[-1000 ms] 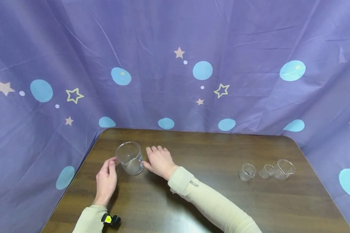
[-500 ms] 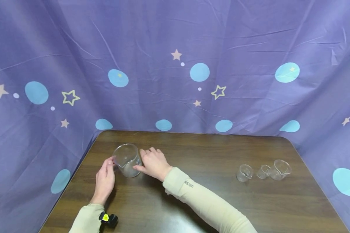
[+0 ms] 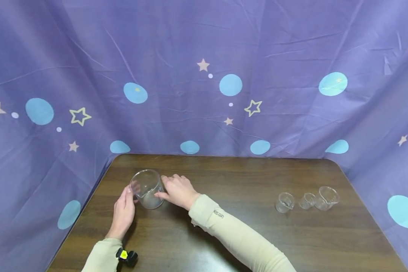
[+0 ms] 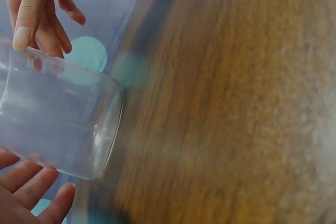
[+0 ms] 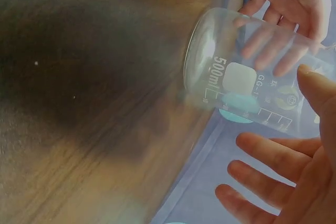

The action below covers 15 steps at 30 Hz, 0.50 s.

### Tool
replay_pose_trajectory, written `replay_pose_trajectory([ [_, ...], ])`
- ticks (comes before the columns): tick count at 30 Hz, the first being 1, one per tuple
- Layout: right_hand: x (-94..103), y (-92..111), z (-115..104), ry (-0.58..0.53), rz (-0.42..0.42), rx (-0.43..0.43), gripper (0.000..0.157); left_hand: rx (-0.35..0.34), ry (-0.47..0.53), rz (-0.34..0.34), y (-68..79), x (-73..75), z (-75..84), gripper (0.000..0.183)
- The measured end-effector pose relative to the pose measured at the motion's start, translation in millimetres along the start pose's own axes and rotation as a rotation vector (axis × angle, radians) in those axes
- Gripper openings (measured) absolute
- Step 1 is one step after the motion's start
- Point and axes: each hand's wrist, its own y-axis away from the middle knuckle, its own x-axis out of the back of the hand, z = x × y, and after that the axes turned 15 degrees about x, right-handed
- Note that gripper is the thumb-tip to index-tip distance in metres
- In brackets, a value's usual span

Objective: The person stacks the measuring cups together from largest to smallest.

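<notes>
A large clear glass beaker (image 3: 150, 200) stands upright on the left part of the table, between both hands. In the right wrist view, white print with "500ml" shows on the beaker (image 5: 239, 78). My left hand (image 3: 123, 209) is at its left side; the fingers show through the glass, reaching along the far wall. My right hand (image 3: 179, 190) is at its right side. Up close, the right thumb (image 5: 314, 85) overlaps the glass near the top, while the other fingers spread out beside it. In the left wrist view, the left fingertips (image 4: 47, 174) lie right at the glass.
Toward the right of the brown wooden table (image 3: 224, 185) stand three smaller clear beakers: a small one (image 3: 285, 203), the smallest (image 3: 307, 201) and a wider one (image 3: 327, 199) beside it. A purple curtain (image 3: 176, 49) hangs behind the table and along both sides.
The right hand has come in from the right until its thumb overlaps the beaker. The left fingers have slid farther around the glass. The head view has shifted slightly; the beaker keeps its place.
</notes>
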Motion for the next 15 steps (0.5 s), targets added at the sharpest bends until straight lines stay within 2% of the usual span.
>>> replay_pose_trajectory([
  [6,0.9,-1.2,1.8,0.015,0.011,0.024,0.049,-0.028,0.018,0.025,-1.7,-0.7,-0.3,0.049],
  [15,-0.5,-0.9,3.3,-0.054,0.016,0.022,0.051,-0.087,0.066,0.02,2.4,-3.4,4.6,0.046],
])
